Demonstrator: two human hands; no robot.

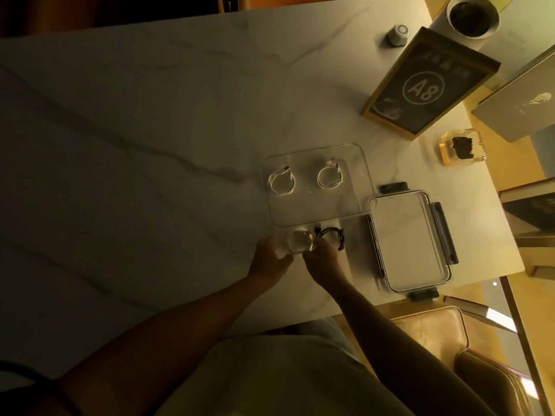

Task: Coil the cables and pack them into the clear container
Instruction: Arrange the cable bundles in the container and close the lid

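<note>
A clear container [359, 163] sits on the marble table with two coiled white cables inside, one at the left [281, 182] and one at the right [329, 177]. Just in front of it, my left hand [270, 259] and my right hand [326, 261] together hold a third white cable [299, 241], wound into a small coil between the fingers. A coiled black cable [422, 237] lies on the table beside my right hand, touching its fingers. The container's clear lid [411, 244] with dark clips lies flat to the right.
A dark sign marked A8 [429, 85] stands at the back right, with a white cup [471, 16], a small white cap-like object [398, 34] and a clear block holding something dark [462, 147] nearby. The table's edge runs close on the right, and a tan chair [435, 328] stands below it.
</note>
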